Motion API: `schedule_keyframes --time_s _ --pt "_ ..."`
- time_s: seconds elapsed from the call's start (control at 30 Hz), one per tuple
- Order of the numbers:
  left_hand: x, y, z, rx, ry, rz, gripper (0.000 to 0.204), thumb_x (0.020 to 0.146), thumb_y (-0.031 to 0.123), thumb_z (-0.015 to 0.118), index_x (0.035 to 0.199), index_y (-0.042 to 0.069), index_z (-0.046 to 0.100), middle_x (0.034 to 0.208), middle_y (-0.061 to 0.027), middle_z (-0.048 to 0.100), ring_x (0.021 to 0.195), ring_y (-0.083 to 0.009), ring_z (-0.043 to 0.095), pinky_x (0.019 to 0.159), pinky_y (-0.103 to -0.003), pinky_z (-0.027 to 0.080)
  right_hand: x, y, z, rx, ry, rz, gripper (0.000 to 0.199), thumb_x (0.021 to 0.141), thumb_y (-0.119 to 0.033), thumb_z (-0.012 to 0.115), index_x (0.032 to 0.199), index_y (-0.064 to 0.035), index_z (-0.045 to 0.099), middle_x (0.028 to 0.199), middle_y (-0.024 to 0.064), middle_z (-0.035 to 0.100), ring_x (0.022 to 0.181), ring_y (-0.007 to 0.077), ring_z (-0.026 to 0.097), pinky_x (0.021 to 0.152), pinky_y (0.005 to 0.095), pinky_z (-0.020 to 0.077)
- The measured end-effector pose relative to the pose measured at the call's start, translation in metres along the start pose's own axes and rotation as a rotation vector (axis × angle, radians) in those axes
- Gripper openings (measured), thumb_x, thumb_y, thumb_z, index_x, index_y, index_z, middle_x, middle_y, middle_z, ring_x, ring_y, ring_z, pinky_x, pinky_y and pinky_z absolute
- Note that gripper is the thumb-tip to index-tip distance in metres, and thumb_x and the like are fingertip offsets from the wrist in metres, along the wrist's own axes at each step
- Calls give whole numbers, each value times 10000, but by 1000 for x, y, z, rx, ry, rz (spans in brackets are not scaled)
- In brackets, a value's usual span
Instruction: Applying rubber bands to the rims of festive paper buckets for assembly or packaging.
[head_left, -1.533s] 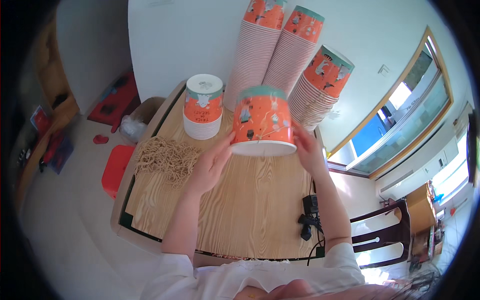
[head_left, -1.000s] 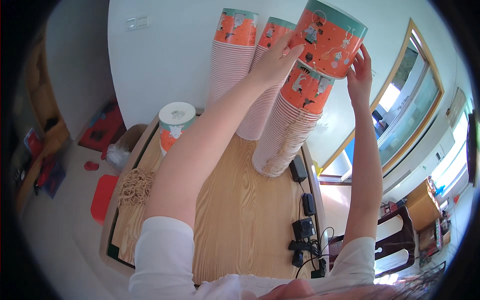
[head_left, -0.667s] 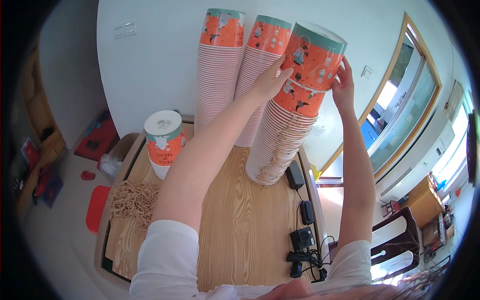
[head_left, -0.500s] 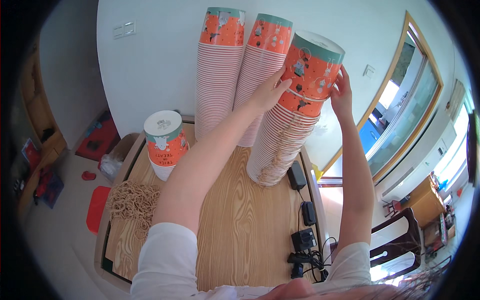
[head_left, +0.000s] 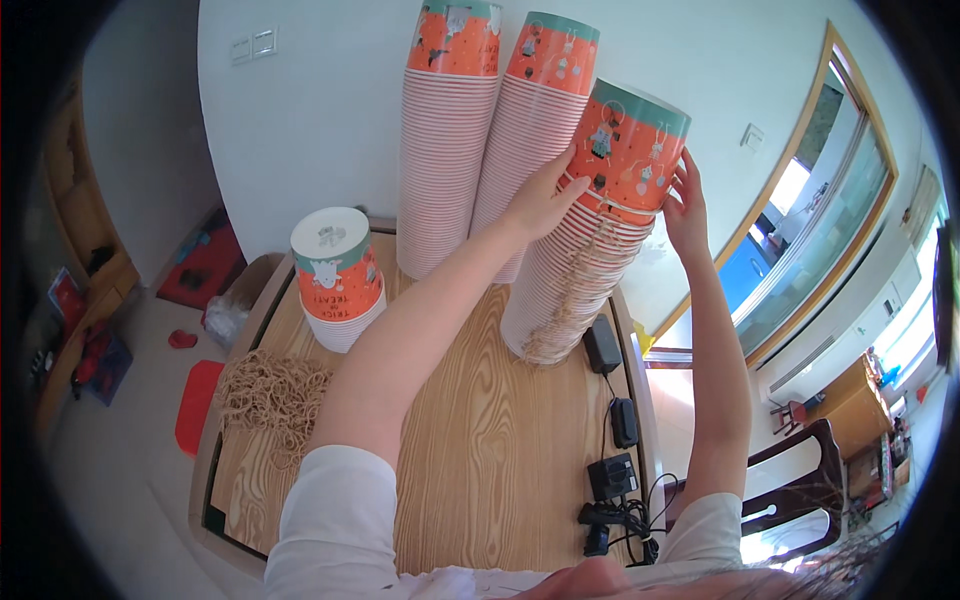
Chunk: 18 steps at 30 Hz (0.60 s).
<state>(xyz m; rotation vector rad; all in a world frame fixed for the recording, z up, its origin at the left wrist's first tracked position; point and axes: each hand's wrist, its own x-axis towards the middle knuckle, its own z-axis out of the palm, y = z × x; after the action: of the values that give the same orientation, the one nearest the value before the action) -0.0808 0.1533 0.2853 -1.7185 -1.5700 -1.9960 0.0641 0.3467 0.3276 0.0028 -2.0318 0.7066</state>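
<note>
The left hand (head_left: 545, 200) and right hand (head_left: 686, 212) grip opposite sides of an orange paper tub (head_left: 632, 155) atop the tall stack (head_left: 535, 290) at the bench's (head_left: 470, 450) far right. Uneven pressure could topple the stack; its tan strings (head_left: 583, 280) might catch between rims, leaving the tub crooked.

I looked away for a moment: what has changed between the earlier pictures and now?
The orange cup, first held over the middle of the table, has moved forward and right, then down over the top of the right-hand stack. The left hand and right hand hold it throughout; neither lets go. The twine pile, short stack and two tall stacks stay put.
</note>
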Motion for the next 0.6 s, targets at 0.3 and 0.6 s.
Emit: schedule_keyframes --time_s 0.3,0.6 --pt "-22 -6 5 190 79 95 613 888 256 542 1356 -65 310 1347 -240 410 1274 -324 382 1063 -362 296 -14 2 5 -1 -6 33 723 778 123 402 1426 -162 255 1313 156 460 1176 244 494 906 348 475" --pt "-121 23 -55 467 124 -35 414 842 170 591 1219 28 496 1229 -165 523 1159 -317 472 981 -384 372 -39 -77 24 -219 348 -196 581 734 88 478 1282 -103 447 1324 111 441 1221 252 432 998 406 356"
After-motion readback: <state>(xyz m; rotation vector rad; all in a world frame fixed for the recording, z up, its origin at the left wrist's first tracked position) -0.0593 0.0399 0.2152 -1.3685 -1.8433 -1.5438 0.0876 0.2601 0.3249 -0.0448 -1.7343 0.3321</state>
